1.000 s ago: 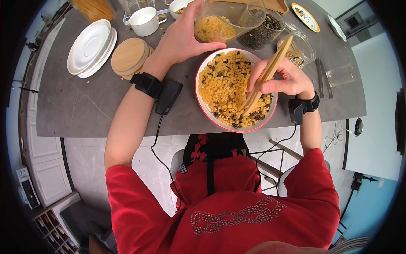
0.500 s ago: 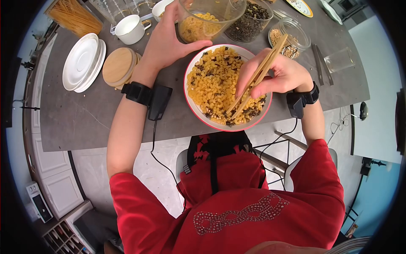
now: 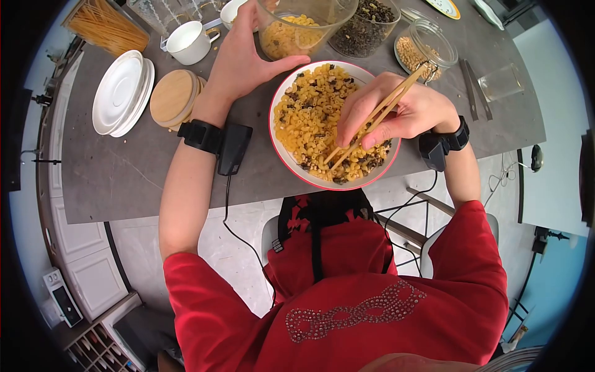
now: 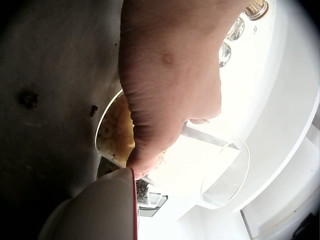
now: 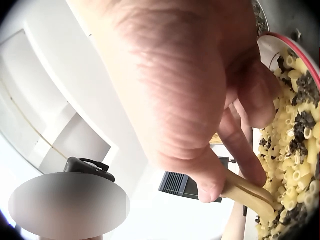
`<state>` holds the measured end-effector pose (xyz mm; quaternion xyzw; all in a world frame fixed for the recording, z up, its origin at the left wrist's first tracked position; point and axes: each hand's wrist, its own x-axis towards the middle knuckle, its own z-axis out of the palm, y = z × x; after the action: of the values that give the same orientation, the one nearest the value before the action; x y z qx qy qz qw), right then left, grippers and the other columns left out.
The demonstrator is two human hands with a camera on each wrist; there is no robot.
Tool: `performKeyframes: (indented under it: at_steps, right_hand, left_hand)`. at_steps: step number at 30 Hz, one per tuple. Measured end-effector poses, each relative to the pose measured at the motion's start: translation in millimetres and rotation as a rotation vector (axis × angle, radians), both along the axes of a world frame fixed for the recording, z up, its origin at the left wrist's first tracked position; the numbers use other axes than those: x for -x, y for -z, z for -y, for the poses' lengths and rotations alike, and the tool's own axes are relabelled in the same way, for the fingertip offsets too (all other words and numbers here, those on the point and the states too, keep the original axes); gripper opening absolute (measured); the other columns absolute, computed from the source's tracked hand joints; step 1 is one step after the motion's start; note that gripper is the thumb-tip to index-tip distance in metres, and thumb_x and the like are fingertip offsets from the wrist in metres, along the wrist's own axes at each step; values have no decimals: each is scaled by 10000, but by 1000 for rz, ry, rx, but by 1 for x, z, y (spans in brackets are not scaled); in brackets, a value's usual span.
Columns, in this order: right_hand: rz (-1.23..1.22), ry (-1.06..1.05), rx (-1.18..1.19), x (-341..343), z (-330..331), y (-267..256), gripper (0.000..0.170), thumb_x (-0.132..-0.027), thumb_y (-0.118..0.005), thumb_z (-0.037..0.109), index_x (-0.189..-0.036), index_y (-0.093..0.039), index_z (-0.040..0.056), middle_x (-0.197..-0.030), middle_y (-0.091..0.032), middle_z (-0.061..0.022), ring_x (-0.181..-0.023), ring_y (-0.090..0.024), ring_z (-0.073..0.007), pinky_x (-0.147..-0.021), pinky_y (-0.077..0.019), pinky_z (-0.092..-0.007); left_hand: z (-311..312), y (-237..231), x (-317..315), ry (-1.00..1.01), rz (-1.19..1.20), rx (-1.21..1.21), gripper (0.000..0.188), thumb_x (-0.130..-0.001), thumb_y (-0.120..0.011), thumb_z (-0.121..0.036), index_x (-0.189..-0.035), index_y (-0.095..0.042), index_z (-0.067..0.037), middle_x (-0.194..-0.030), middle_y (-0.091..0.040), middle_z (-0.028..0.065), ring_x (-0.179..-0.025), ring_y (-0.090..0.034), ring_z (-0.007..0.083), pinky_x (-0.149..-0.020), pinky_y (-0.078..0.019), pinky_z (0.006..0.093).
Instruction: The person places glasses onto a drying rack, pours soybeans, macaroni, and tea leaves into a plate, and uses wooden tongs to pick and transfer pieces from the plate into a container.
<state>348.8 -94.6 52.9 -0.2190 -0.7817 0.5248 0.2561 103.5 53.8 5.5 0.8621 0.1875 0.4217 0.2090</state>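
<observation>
My right hand [image 3: 403, 108] pinches a pair of wooden tongs [image 3: 378, 118] between thumb and fingers. Their tips are down in the cooked pasta [image 3: 307, 118] mixed with dark flakes, inside a red-rimmed white bowl [image 3: 273, 133]. In the right wrist view the tong ends [image 5: 252, 200] dip into the mix. My left hand [image 3: 238, 65] lies spread along the left and front of a clear container [image 3: 322, 12] holding more pasta. Its straight thumb [image 4: 145, 157] reaches right to the bowl's far rim in the left wrist view; the other fingertips are mostly hidden.
Behind the bowl stand a container of dark flakes [image 3: 365, 34] and an open jar of pale kernels [image 3: 443, 53]. Metal tongs [image 3: 474, 93] and a glass [image 3: 502, 82] lie right. Stacked plates [image 3: 118, 93], wooden lids [image 3: 173, 99], a white cup [image 3: 188, 43] and spaghetti [image 3: 111, 31] stand left.
The right hand has moved the wooden tongs left and closer over the pasta, turning them. The left hand keeps its place by the container. The head view has shifted.
</observation>
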Motion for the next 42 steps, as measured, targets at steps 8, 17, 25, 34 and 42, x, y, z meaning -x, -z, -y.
performKeyframes:
  at_steps: [8, 17, 25, 34, 42]
  right_hand:
    - [64, 49, 15, 1, 3, -5, 224, -899, -809, 132, -1043, -768, -35, -1008, -780, -151, -917, -743, -288, -817, -574, -380]
    - [-48, 357, -147, -26, 2, -10, 168, -989, -712, 137, -1080, -761, 4, -1010, -768, -61, -899, -690, -133, -806, -533, -260]
    - [-128, 1231, -517, -56, -11, -17, 365, -1081, -595, 270, -1329, -688, 18, -678, -436, 97, -574, -328, -9, -535, -220, -197]
    - [-133, 602, -303, -47, 2, -13, 231, -969, -729, 174, -1156, -769, 45, -1042, -769, -78, -839, -678, -118, -740, -520, -271]
    - [63, 48, 5, -15, 3, -11, 194, -918, -769, 85, -1070, -760, -35, -980, -767, -125, -894, -715, -220, -798, -545, -326]
  left_hand:
    - [-4, 3, 2, 8, 7, -43, 1072, -730, -978, -301, -1535, -332, -11, -1530, -523, 178, -1413, -537, 285, -1149, -472, 409]
    - [-2, 3, 0, 10, 19, -41, 1065, -736, -974, -312, -1530, -334, -6, -1543, -507, 183, -1439, -512, 283, -1142, -476, 409]
    - [-2, -2, 1, -21, -19, -34, 1041, -730, -974, -362, -1497, -365, -7, -1528, -530, 171, -1409, -539, 273, -1116, -486, 406]
    - [-1, -1, 2, -26, -30, -21, 1027, -734, -967, -394, -1484, -382, -9, -1489, -567, 168, -1350, -586, 261, -1118, -487, 401]
    - [1, -2, 2, 22, 12, 32, 1011, -749, -962, -356, -1487, -368, -3, -1508, -547, 177, -1384, -559, 264, -1160, -463, 409]
